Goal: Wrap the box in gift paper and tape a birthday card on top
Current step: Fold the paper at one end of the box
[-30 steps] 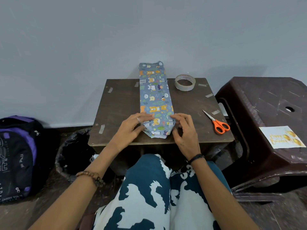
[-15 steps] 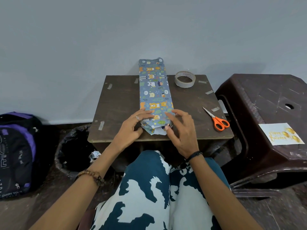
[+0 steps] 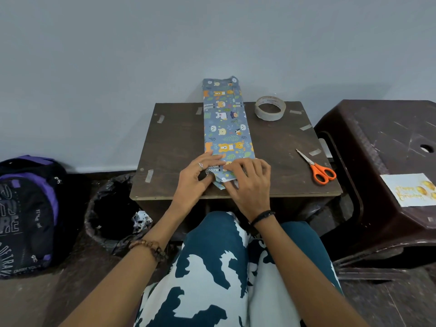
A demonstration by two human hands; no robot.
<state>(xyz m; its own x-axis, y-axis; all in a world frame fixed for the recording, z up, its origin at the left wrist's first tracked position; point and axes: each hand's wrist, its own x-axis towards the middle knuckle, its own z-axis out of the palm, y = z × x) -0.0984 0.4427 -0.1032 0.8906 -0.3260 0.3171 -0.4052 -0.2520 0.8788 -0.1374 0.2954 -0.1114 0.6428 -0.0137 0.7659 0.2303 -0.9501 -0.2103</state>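
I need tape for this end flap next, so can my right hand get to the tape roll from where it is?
Probably yes. The tape roll sits on the table, beyond and right of the right hand, with bare tabletop between; but that hand is pressing the wrapped box.

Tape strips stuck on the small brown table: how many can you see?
7 tape strips: far left, beside the wrapped box, near left edge, by the tape roll, right edge, above the scissors, one tiny. The box or hands may hide more.
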